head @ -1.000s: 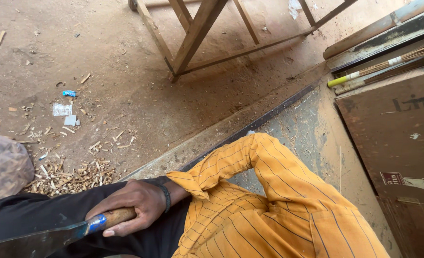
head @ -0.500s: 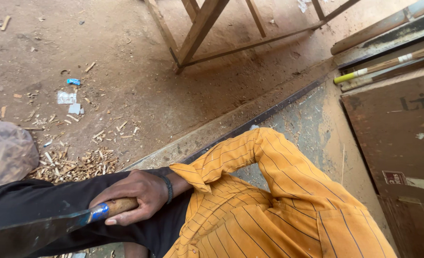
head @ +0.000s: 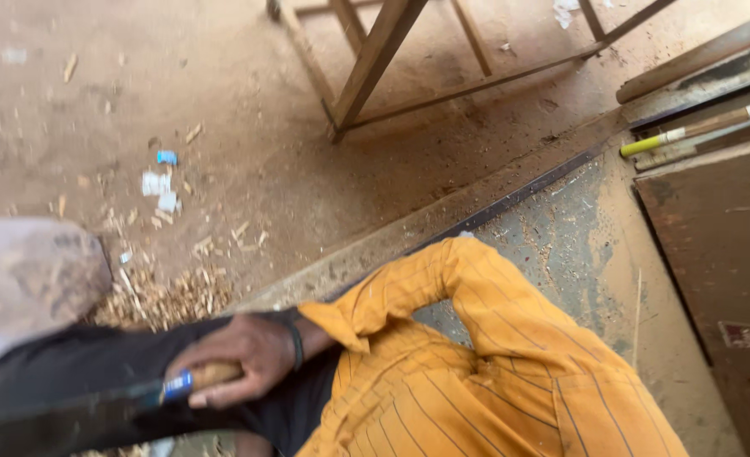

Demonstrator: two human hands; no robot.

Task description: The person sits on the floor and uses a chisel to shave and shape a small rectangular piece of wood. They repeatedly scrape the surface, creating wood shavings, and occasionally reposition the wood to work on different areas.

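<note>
My right hand [head: 244,355] is closed around the wooden handle [head: 214,374] of a long dark blade [head: 70,419]. The handle has a blue band where it meets the blade. The blade runs to the lower left, across my dark trousers [head: 79,364], and is blurred. My arm in an orange striped sleeve [head: 476,338] is bent, with the elbow pointing up. A dark band sits on the wrist. My left hand is out of sight.
A grey rounded block [head: 28,279] sits at the left, with a heap of wood chips [head: 167,296] beside it on the dirt floor. A wooden frame [head: 375,68] stands at the top. A brown board [head: 722,254] and a yellow-tipped stick [head: 688,131] lie at the right.
The hand and blade have shifted slightly to the right and lower in view. The picture has become blurred, and the grey block shows more at the left.
</note>
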